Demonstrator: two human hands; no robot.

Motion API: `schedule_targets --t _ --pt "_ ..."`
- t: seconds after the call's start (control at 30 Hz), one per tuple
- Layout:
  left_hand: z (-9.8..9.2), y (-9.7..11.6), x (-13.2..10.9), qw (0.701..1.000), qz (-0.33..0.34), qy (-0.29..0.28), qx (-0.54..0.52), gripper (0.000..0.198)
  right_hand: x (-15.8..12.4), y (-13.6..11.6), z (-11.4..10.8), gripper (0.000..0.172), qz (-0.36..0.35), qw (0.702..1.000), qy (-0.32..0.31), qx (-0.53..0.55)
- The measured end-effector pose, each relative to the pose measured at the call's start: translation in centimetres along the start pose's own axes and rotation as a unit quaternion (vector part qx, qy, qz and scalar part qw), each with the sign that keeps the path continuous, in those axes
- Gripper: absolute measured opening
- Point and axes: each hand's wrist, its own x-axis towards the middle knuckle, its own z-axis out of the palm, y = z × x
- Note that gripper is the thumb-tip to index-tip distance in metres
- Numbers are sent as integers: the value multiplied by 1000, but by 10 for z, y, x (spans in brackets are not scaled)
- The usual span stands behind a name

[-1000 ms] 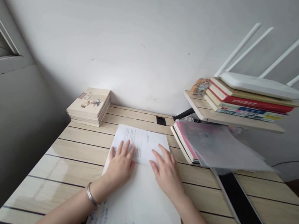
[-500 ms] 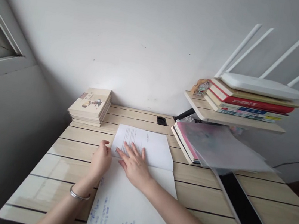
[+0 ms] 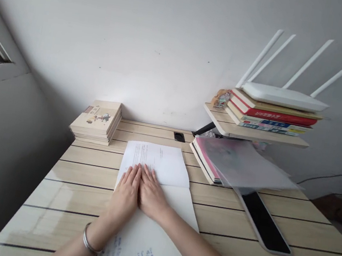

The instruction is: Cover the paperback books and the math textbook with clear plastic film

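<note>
An open booklet [image 3: 165,162] lies on the wooden desk, its fold running crosswise. Its far page has printed text, and the near page carries blue handwriting close to the front edge. My left hand [image 3: 126,192], with a silver bangle on the wrist, rests flat on the booklet's left part over the fold, fingers stretched out. Flat beside it and touching it is my right hand [image 3: 151,192], its fingers also extended and pointing away from me. Neither hand grips anything. The hands cover part of the fold and text.
A book stack [image 3: 97,120] sits at the back left. On the right, a raised shelf [image 3: 254,134] bears books and a white router [image 3: 283,96]. Below are more books under a translucent folder [image 3: 246,166], and a dark-screened tablet [image 3: 266,223].
My left hand has moved from the booklet's left edge onto it, opening flat beside my right hand. My right hand's fingers have drawn closer together. The view has shifted slightly.
</note>
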Motion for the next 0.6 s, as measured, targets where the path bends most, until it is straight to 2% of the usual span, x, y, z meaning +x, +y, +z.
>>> schedule_targets --t 0.13,0.3,0.4,0.47,0.5,0.57,0.6 --pt "13 -7 -8 999 27 3 23 56 -33 27 -8 60 69 997 -10 -16" --pt "12 -7 -10 1000 17 -1 21 62 -63 77 -21 74 194 980 -29 -27" --pt "9 -4 -9 999 -2 -21 -29 59 -70 94 -17 75 214 976 -26 -19" --pt "4 -7 -3 994 -38 -27 -94 52 -68 103 -13 74 214 977 8 16" --pt "0 -11 2 988 -70 -24 -138 48 -64 108 -13 72 216 974 46 44" --pt "-9 -23 19 953 -174 -9 -248 40 -52 120 -17 66 237 953 145 124" --pt "-13 -31 31 922 -235 -4 -307 39 -43 126 -22 61 259 930 195 172"
